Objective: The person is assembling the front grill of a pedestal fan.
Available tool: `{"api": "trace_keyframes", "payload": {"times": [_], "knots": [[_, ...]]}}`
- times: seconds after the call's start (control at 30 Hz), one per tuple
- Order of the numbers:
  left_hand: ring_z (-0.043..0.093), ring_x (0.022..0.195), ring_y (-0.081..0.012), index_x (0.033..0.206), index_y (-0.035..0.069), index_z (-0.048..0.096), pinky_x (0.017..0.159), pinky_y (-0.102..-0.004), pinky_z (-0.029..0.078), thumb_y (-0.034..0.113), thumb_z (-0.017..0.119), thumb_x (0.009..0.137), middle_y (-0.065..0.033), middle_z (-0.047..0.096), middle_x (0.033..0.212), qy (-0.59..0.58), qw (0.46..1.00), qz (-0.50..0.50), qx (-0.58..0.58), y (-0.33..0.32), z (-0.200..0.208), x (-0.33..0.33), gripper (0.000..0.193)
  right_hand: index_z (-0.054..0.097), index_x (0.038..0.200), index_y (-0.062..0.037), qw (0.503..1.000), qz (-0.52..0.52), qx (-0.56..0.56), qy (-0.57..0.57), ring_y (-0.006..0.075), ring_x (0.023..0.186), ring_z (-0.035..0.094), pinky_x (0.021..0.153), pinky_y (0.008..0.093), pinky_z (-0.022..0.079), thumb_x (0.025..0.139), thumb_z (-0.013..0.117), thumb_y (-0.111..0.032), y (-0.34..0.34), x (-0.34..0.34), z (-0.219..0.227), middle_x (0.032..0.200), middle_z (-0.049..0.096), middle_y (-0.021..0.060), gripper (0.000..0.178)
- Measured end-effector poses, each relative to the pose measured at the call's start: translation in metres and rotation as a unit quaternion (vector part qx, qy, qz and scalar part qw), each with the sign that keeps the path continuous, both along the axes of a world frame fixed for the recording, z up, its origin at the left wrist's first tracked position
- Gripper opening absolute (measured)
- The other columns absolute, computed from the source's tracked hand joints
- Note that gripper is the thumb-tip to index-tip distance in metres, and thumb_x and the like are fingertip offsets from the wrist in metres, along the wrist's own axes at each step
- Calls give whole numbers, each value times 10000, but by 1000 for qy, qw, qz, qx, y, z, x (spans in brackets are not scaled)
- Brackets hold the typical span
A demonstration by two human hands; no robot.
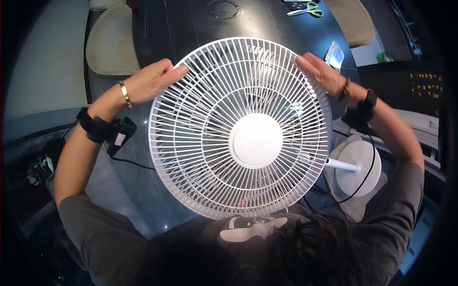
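A round white fan grille (pixel 214 76) with a plain white centre disc fills the middle of the view, close to my chest. My left hand (pixel 160 80) grips its upper left rim, the thumb on the front and the fingers curled behind. On the upper right rim, my right hand (pixel 320 75) holds it the same way, with its fingertips partly hidden. Through the wires I make out pale parts behind, too broken up to name. A white pole with a round base (pixel 365 169) shows to the right, partly covered by the grille.
Beyond the grille stretches a dark table (pixel 167 28). Green-handled scissors (pixel 307 10) and a shiny pale packet (pixel 335 55) lie on its right side. Beige chairs (pixel 112 43) stand at both sides. A black cable (pixel 367 176) loops over the fan base.
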State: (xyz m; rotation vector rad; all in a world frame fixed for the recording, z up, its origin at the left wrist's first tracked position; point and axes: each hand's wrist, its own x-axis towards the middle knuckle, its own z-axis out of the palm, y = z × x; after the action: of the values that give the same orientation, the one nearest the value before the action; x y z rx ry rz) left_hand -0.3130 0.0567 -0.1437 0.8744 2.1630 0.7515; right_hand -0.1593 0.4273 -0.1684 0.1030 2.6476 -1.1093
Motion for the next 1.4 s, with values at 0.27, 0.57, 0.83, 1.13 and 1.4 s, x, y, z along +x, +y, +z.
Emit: {"api": "trace_keyframes", "payload": {"times": [0.27, 0.57, 0.83, 1.13, 1.4], "knots": [[518, 629, -91, 946, -23, 555, 553, -218, 437, 485, 473, 883, -39, 543, 723, 46, 990, -124, -56, 87, 5, -26, 518, 518, 813, 42, 992, -110, -7, 69, 202, 687, 487, 649, 315, 414, 894, 322, -581, -16, 28, -10, 710, 494, 129, 658], [461, 488, -125, 758, 1, 584, 409, -242, 338, 652, 331, 853, -49, 448, 556, 99, 950, -287, -70, 211, 14, -17, 706, 547, 783, 54, 988, -144, -40, 28, 237, 686, 531, 668, 357, 419, 896, 220, -602, -14, 8, -6, 689, 539, 140, 742], [523, 489, -247, 655, -25, 593, 514, -367, 439, 658, 226, 867, -147, 494, 526, 144, 927, -340, -59, 217, 24, -22, 803, 569, 758, 60, 993, -113, -20, 39, 312, 625, 547, 657, 397, 427, 924, 202, -535, -16, -1, 17, 615, 541, 189, 719], [520, 483, -160, 779, -17, 599, 410, -253, 394, 658, 318, 851, -101, 473, 524, 102, 961, -257, -22, 200, 13, -20, 734, 549, 784, 54, 978, -162, -59, 117, 234, 640, 533, 611, 358, 430, 910, 332, -530, -20, 39, 9, 700, 555, 166, 636], [574, 601, -185, 873, -44, 580, 500, -261, 457, 640, 409, 824, -123, 537, 626, 184, 862, -450, -141, 245, 30, -16, 706, 477, 775, 35, 935, -350, -36, 34, 281, 680, 525, 669, 362, 424, 896, 288, -588, -33, 117, -11, 717, 514, 187, 662]]}}
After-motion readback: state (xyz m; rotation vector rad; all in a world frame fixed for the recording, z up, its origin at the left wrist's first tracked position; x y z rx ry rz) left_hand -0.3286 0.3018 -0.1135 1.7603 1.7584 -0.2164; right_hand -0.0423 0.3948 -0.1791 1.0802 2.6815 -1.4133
